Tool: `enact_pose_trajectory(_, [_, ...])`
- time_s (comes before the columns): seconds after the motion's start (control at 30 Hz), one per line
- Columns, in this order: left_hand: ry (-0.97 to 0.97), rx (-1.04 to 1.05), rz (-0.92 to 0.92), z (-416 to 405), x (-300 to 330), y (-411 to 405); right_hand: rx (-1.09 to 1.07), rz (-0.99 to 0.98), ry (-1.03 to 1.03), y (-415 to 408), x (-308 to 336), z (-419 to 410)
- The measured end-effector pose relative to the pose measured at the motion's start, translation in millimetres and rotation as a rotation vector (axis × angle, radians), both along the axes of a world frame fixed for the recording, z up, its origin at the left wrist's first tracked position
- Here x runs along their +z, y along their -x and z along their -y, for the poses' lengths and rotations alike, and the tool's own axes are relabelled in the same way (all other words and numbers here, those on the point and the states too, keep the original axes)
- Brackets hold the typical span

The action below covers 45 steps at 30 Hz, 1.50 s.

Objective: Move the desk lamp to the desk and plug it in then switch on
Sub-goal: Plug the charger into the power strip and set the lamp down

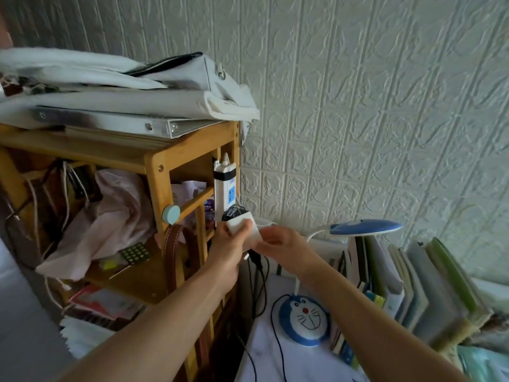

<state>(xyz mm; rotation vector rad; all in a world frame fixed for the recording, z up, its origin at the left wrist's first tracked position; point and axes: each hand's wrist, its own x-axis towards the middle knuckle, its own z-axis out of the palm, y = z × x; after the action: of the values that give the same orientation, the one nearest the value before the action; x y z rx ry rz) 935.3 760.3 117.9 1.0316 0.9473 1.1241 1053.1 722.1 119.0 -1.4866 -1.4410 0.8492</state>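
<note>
The blue and white desk lamp stands on the white desk (289, 362), its round cartoon-cat base (304, 321) near the books and its blue head (366, 226) raised on a white gooseneck. A black cord (275, 334) runs from the base across the desk. A white power strip (225, 186) with a blue socket is taped upright to the wooden shelf post. Just below it, my left hand (230, 245) grips a white adapter block (243, 227). My right hand (278, 239) pinches the same block from the right. What sits behind the block is hidden.
A wooden shelf unit (159, 166) at the left holds cloth, cables and papers, with binders and bags stacked on top. A brown strap (172, 244) hangs from a round knob. A row of upright books (413, 288) lines the desk's right side. The textured wall is behind.
</note>
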Motion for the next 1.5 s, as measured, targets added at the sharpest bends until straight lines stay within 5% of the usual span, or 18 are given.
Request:
enact_pose_trajectory(0.4, [0.036, 0.085, -0.09, -15.1, 16.3, -14.8, -0.158, -0.031, -0.03, -3.6, 17.1, -29.4])
enact_pose_trajectory(0.63, [0.067, 0.163, -0.159, -28.8, 15.3, -8.4, -0.279, 0.389, -0.15, -6.7, 30.2, -53.1])
enact_pose_trajectory(0.87, [-0.007, 0.161, -0.292, -34.7, 15.7, -0.1, -0.303, 0.566, -0.123, 1.4, 43.8, -71.6])
enact_pose_trajectory(1.5, [-0.156, 0.28, -0.419, -44.6, 13.3, 2.6, -0.211, 0.583, -0.086, -1.1, 48.3, -89.2])
